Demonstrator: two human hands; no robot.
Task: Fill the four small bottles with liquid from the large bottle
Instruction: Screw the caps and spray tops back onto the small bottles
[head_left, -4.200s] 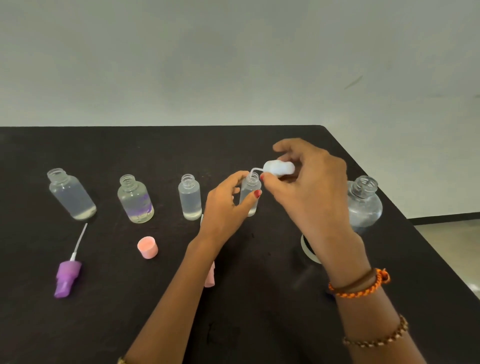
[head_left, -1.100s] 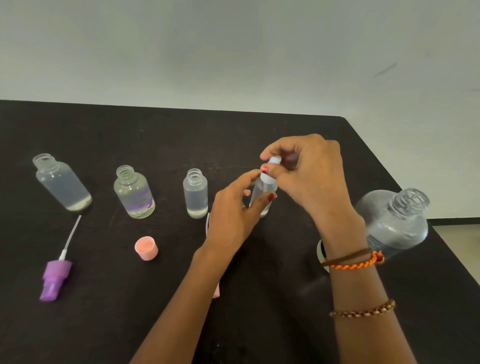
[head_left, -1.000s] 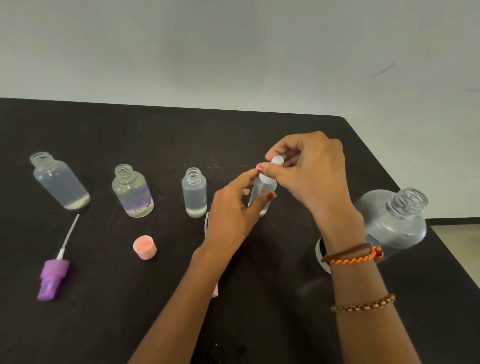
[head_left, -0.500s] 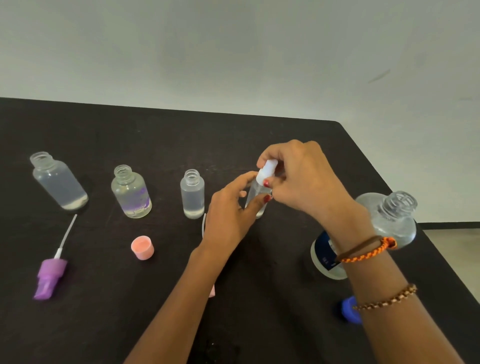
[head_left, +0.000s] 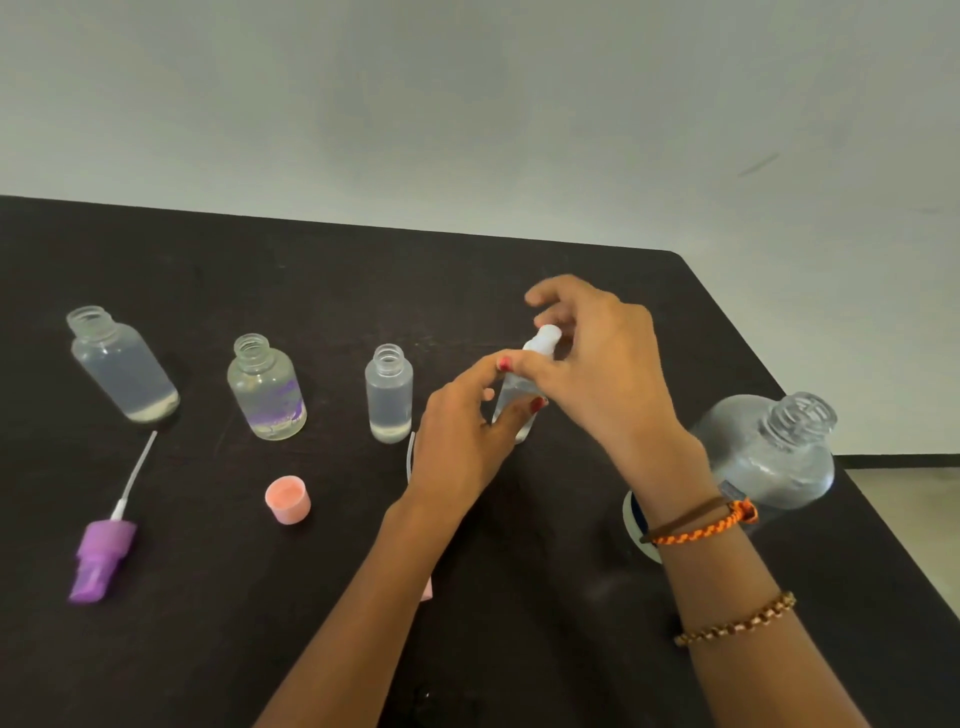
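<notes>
While the left hand (head_left: 462, 441) curled its thumb and fingers round the body of the fourth small bottle (head_left: 514, 402), that bottle stood upright on the black table (head_left: 519, 623), near the middle of the head view and at the right end of the row. The right hand (head_left: 597, 374) was over its neck, the thumb against a white spray top (head_left: 543, 340) seated on the bottle, with the other fingers arched loosely above; whether they actually pinched the top could not be told through the blur. The bottle's lower body showed between the two hands, holding clear liquid. To its left stood three more small bottles, all uncapped and holding clear liquid: the nearest narrow bottle (head_left: 389, 395), a rounder bottle with a purple smear (head_left: 266, 389) on its side, and the far-left bottle (head_left: 122, 366). The large bottle (head_left: 769, 452) stood open to the right, partly behind the right wrist; a dark label at its lower part was mostly hidden, and no writing on it could be read. A purple spray pump (head_left: 101, 558) with its white tube lay at the left, and a pink cap (head_left: 287, 499) sat open side up in front of the row. No other brand or lettering was legible.
</notes>
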